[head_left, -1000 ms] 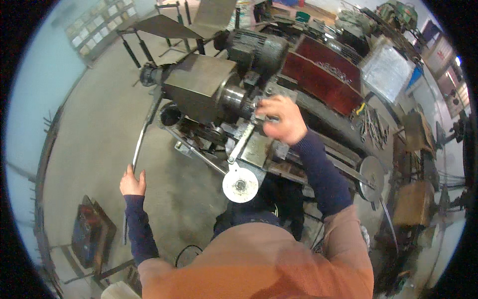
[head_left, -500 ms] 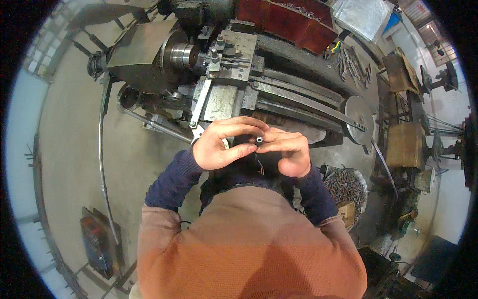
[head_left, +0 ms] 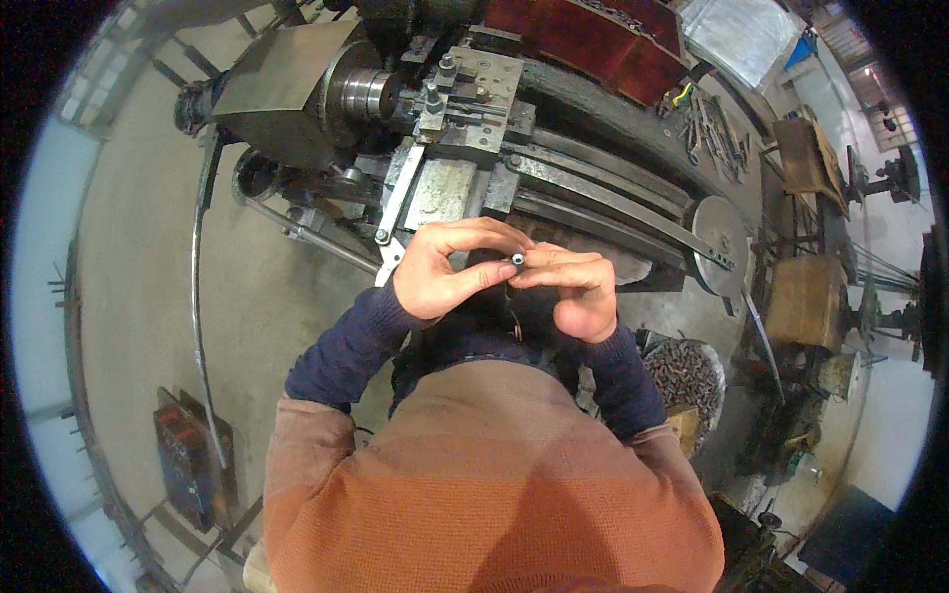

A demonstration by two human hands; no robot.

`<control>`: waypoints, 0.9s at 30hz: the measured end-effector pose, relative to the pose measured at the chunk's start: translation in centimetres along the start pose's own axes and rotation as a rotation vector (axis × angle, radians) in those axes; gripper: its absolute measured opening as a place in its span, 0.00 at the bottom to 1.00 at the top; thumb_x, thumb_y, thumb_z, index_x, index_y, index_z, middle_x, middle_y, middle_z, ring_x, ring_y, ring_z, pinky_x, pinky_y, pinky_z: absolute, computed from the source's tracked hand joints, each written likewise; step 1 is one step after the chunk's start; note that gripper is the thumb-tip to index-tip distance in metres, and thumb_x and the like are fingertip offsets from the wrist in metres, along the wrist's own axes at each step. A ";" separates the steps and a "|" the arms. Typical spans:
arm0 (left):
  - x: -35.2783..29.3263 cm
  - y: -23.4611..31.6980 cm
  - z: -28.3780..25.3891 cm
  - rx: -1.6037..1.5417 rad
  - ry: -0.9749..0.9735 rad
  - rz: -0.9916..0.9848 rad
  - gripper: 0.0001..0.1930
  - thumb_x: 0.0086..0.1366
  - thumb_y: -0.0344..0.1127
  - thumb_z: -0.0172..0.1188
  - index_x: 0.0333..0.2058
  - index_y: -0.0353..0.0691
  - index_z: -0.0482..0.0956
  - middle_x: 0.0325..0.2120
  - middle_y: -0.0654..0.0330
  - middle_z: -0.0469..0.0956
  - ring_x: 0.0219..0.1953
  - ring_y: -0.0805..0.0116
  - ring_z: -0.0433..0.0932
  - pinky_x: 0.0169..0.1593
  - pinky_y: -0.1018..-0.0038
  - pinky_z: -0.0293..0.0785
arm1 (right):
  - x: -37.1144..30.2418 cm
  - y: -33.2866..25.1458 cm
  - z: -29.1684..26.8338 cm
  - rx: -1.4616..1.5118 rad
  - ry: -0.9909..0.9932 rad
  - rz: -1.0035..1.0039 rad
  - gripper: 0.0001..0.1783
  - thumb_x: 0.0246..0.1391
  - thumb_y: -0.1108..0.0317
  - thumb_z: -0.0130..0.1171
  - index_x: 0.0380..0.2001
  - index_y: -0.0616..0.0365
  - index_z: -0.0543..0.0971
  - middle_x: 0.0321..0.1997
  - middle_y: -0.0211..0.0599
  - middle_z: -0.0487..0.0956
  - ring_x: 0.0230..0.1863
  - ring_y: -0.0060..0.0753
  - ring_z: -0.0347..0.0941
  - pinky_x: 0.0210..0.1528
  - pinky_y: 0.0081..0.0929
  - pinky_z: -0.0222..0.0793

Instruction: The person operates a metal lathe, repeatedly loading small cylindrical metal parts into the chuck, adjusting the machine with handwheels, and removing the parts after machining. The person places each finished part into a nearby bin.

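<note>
In front of my chest, both hands meet at a small tubular metal piece [head_left: 517,259] with a pale ringed end facing up. My left hand [head_left: 435,267] pinches it between thumb and fingers. From the other side, my right hand [head_left: 578,280] closes on it, fingers bent and pressed against it. Most of the piece is hidden by my fingers. Just beyond the hands is a lathe with a round steel chuck [head_left: 366,94] at left and a bolted tool post [head_left: 474,99] on its carriage.
Long bed rails [head_left: 613,193] run right to a round plate [head_left: 720,237]. A dark red tray [head_left: 583,44] stands behind the lathe, wrenches [head_left: 712,138] to its right. Small metal pieces [head_left: 687,381] fill a basin at lower right. A red box-shaped object [head_left: 186,450] is on the floor at left.
My hands, still around the metal piece, are slightly higher in the picture, and its visible end is turned a little. The view has shifted slightly, moving the lathe and surroundings in the picture.
</note>
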State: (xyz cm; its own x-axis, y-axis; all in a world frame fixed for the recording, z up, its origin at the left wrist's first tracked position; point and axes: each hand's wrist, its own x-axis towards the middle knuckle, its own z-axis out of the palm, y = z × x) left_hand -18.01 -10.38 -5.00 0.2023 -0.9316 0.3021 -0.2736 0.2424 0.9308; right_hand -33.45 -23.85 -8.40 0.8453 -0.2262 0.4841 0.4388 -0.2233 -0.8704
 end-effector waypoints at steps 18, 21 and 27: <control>-6.7 -2.3 -6.2 0.165 0.608 -0.244 0.05 0.54 0.25 0.57 0.30 0.30 0.76 0.25 0.59 0.78 0.29 0.75 0.76 0.37 0.79 0.70 | 13.7 1.8 -19.8 -0.868 0.204 0.184 0.14 0.31 0.73 0.49 0.25 0.62 0.80 0.26 0.42 0.79 0.29 0.29 0.75 0.36 0.21 0.69; -7.1 -3.7 -6.5 0.433 0.592 -0.153 0.05 0.53 0.25 0.57 0.30 0.32 0.76 0.25 0.56 0.78 0.31 0.66 0.77 0.40 0.73 0.71 | 18.4 2.0 -23.2 -0.994 0.534 0.240 0.23 0.33 0.71 0.53 0.40 0.56 0.78 0.25 0.36 0.78 0.28 0.21 0.71 0.35 0.21 0.67; -8.8 -8.7 -9.4 0.943 0.485 0.032 0.06 0.51 0.25 0.58 0.30 0.34 0.76 0.28 0.52 0.77 0.36 0.51 0.75 0.44 0.64 0.70 | 12.0 -0.7 -23.0 -1.175 0.298 0.091 0.21 0.32 0.71 0.53 0.37 0.56 0.78 0.33 0.37 0.76 0.32 0.26 0.73 0.37 0.22 0.68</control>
State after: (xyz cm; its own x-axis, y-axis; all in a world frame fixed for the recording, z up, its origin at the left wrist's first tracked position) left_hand -8.60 -1.79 -13.79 0.4787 -0.6703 0.5670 -0.8623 -0.2373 0.4474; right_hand -30.64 -48.21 0.12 0.6877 -0.4605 0.5612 -0.2932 -0.8834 -0.3656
